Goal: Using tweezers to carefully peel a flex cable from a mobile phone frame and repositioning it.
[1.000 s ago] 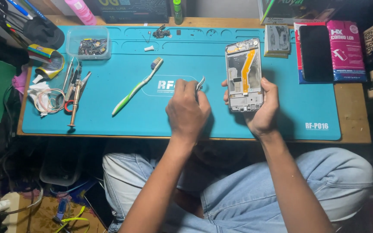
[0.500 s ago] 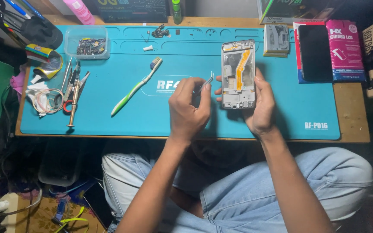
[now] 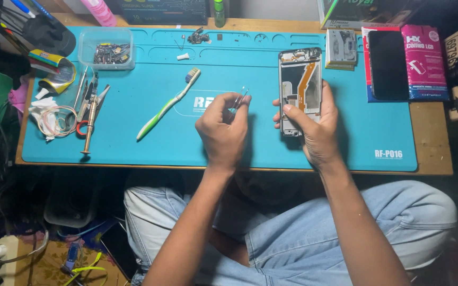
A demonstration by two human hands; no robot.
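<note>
Raised since before, the left hand [image 3: 222,124] pinches tweezers [image 3: 239,99] in curled fingers beside the opened phone [image 3: 299,90] clasped upright by the right hand [image 3: 314,130].

A phone repair bench is shown. A wooden desk [image 3: 433,137] is covered by a blue repair mat [image 3: 186,137], on which an opened phone [image 3: 299,87], screwdrivers [image 3: 88,114], a parts tub [image 3: 107,48] and boxed replacement screens [image 3: 406,62] are laid out.
</note>
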